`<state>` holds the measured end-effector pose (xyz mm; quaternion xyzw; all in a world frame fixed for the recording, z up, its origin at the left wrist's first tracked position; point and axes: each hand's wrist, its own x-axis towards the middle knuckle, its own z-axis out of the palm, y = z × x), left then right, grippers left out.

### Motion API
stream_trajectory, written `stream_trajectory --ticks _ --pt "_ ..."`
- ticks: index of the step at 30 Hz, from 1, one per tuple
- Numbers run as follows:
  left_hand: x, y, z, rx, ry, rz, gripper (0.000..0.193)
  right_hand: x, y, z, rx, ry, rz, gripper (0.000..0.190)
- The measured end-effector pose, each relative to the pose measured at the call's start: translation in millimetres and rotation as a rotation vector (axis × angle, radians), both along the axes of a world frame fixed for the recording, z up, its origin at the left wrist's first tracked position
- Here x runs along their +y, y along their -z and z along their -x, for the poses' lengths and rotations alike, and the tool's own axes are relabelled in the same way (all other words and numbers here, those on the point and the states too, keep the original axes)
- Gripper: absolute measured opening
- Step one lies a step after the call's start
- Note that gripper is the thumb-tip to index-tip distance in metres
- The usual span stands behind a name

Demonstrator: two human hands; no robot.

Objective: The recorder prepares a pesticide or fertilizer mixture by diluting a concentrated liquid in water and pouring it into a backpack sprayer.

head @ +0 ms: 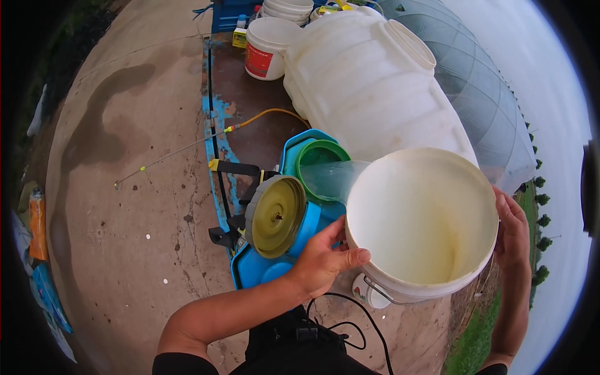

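Note:
Both hands hold a white plastic bucket [422,225], tilted to the left. My left hand [330,255] grips its near left rim, thumb over the edge. My right hand [513,229] supports the opposite side, its fingers partly hidden behind the wall. Clear liquid [333,180] streams from the lip into the green strainer [321,152] in the mouth of a blue backpack sprayer [304,136]. A large olive-coloured screw lid [276,215] rests beside that mouth, inner face up.
A large white plastic tank [375,89] lies behind the sprayer on a worn blue-edged truck bed [253,93]. The spray lance [173,159] juts out over the concrete. Behind stands a red-labelled bucket [260,63]. A small white container [368,290] sits below the held bucket.

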<state>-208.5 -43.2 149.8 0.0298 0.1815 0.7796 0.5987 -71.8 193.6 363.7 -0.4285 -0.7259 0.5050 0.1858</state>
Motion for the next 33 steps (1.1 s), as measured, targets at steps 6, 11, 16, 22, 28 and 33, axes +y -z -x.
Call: stream_trajectory --ticks 6,11,16,22,28,33 --pt "4 -4 0 0.010 -0.015 -0.002 0.085 -6 1 14 0.086 0.165 -0.069 0.043" --pt "7 -9 0 -0.002 -0.054 -0.041 0.080 2 -16 10 0.006 0.016 -0.043 0.042" --pt "9 -12 2 -0.014 -0.064 -0.059 0.078 0 -19 23 0.004 0.033 -0.087 0.041" --pt "12 -16 2 -0.023 -0.076 -0.046 0.078 6 -25 27 0.015 0.012 -0.118 0.042" --pt "15 -17 -1 -0.061 -0.115 -0.056 0.082 3 -25 39 0.043 0.100 -0.147 0.044" --pt "18 -18 -9 -0.066 -0.134 -0.053 0.081 12 -41 32 -0.038 -0.064 -0.124 0.045"
